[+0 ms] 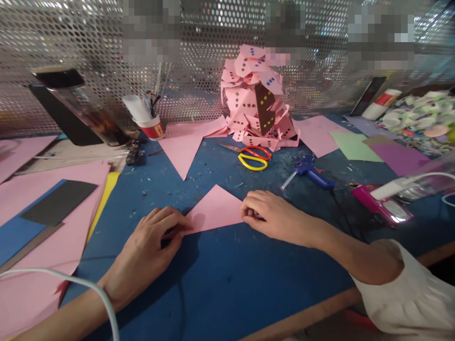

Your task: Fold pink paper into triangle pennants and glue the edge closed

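Observation:
A pink sheet of paper, triangular in outline, lies on the blue tabletop with its point away from me. My left hand pinches its left corner between thumb and fingers. At the right corner, the curled fingers of my right hand grip the paper, and that corner is hidden under them. Beyond the paper lie scissors with red and yellow handles. A blue glue gun rests past my right hand.
A pile of pink folded paper pieces with coloured squares stands by the perforated metal screen. Pink sheets are stacked at left, near a tilted bottle and a cup. A magenta device and white cable lie at right.

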`<move>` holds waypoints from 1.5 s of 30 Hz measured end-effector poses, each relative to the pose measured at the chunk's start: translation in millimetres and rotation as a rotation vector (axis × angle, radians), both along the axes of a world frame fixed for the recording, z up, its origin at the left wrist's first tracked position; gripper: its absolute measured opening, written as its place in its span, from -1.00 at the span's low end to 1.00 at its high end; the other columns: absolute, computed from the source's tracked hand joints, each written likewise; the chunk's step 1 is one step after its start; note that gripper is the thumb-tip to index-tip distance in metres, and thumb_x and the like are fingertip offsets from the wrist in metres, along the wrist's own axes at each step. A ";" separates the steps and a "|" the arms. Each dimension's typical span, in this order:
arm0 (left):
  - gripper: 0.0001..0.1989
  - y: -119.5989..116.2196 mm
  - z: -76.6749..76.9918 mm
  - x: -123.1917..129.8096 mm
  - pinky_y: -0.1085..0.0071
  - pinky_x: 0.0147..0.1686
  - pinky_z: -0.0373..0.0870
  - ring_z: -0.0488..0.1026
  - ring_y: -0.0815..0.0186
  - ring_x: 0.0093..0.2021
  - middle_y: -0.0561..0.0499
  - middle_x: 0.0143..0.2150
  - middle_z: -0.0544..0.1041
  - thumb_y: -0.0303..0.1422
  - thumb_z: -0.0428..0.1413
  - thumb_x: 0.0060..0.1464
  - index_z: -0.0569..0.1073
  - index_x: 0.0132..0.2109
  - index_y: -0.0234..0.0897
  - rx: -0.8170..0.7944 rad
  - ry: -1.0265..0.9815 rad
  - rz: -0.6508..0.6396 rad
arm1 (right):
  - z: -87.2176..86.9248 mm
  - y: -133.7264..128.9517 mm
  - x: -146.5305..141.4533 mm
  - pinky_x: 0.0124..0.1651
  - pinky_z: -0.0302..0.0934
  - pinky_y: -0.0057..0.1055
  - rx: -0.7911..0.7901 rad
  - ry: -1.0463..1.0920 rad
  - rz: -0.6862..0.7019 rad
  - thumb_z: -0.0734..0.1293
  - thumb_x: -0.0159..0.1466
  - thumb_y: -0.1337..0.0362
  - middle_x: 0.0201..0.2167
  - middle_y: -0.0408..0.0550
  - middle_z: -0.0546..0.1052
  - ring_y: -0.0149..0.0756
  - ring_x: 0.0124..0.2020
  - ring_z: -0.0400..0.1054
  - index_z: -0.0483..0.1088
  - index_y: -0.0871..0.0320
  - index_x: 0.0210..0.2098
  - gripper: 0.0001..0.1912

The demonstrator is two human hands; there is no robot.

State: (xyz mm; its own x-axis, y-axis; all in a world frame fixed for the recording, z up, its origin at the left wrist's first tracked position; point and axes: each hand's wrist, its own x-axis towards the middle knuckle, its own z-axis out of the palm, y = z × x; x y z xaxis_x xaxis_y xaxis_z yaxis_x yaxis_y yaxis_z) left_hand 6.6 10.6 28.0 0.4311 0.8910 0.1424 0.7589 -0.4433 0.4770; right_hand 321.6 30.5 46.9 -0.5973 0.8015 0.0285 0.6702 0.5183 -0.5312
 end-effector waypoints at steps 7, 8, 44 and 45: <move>-0.77 -1.9 1.1 -8.1 0.29 -0.02 0.39 0.47 0.19 -0.02 0.00 -0.06 0.56 -0.32 -0.03 0.36 0.52 -0.02 -0.09 0.001 -0.013 -0.059 | 1.5 0.0 -0.9 -0.04 0.15 -0.30 -0.013 -0.009 -0.002 0.30 0.41 0.38 -0.22 -0.13 0.48 -0.32 -0.20 0.32 0.38 0.11 -0.25 -0.91; -0.76 -1.6 1.0 -9.5 0.30 -0.01 0.40 0.48 0.20 -0.02 0.01 -0.06 0.56 -0.33 -0.04 0.36 0.52 -0.01 -0.08 -0.004 -0.021 -0.067 | 1.7 -0.1 -0.9 -0.04 0.15 -0.30 -0.014 -0.010 -0.003 0.30 0.41 0.38 -0.22 -0.13 0.48 -0.32 -0.20 0.32 0.38 0.11 -0.25 -0.91; -0.59 -4.9 -5.2 -17.3 0.35 0.02 0.46 0.51 0.25 0.01 -0.01 0.09 0.56 -0.49 -0.01 0.32 0.44 0.22 -0.05 0.259 0.091 -0.358 | 0.3 -2.1 -3.6 -0.07 0.13 -0.32 0.051 -0.035 -0.027 0.30 0.33 0.46 -0.22 -0.12 0.51 -0.31 -0.21 0.34 0.33 0.11 -0.27 -0.88; -0.60 -4.5 -4.9 -17.4 0.35 0.02 0.46 0.51 0.25 0.01 -0.01 0.09 0.56 -0.49 0.00 0.32 0.45 0.21 -0.06 0.264 0.091 -0.360 | 1.1 -2.5 -3.6 -0.07 0.12 -0.32 0.053 -0.042 -0.029 0.30 0.33 0.47 -0.22 -0.12 0.52 -0.31 -0.21 0.34 0.32 0.11 -0.27 -0.87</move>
